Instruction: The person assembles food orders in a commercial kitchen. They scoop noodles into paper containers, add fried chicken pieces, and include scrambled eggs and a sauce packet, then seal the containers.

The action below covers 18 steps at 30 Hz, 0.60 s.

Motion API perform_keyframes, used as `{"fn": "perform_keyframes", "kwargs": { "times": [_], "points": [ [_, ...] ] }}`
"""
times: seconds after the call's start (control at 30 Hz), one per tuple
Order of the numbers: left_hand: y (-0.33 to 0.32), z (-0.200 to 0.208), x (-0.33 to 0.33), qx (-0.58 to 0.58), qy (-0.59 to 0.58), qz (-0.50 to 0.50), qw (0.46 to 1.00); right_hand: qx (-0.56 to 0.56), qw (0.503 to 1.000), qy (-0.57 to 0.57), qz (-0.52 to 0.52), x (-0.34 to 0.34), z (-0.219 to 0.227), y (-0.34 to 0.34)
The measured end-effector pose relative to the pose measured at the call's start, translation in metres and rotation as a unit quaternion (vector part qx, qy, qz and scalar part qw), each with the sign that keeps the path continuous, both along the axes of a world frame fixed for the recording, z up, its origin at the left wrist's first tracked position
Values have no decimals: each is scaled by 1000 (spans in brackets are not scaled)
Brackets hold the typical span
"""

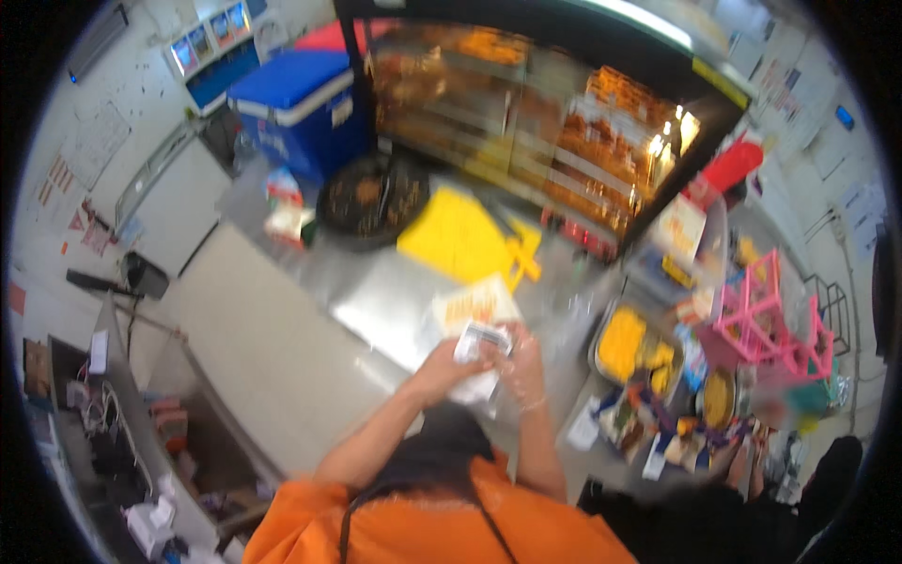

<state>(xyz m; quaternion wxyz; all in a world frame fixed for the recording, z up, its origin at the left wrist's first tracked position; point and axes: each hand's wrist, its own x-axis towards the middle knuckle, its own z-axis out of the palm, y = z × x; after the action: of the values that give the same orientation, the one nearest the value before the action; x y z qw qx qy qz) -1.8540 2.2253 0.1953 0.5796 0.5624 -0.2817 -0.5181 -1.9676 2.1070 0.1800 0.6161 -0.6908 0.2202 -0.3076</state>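
Both of my hands are together in front of my chest, above the metal counter. My left hand (447, 368) and my right hand (522, 368) pinch a small white paper slip (475, 340) with dark print. A clear, shiny film, like a thin plastic glove, shows on the right hand and wrist. Just beyond the fingers lies a white paper packet (477, 303) with orange print, partly hidden by the hands. More white paper shows below them. Blur hides the finer finger detail.
A lit glass display case (526, 127) stands at the back. Before it are a blue cooler (305, 141), a round black tray (338, 202) and a flat yellow sheet (451, 230). To the right are a metal pan (598, 365), a pink rack (761, 320) and a person in black (695, 517).
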Motion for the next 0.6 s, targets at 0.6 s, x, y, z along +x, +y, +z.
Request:
{"fn": "perform_keyframes", "kwargs": {
  "times": [0.6],
  "points": [
    [-375,311,364,-292,-472,231,799,-114,915,201,-331,76,1,-84]
  ]
}}
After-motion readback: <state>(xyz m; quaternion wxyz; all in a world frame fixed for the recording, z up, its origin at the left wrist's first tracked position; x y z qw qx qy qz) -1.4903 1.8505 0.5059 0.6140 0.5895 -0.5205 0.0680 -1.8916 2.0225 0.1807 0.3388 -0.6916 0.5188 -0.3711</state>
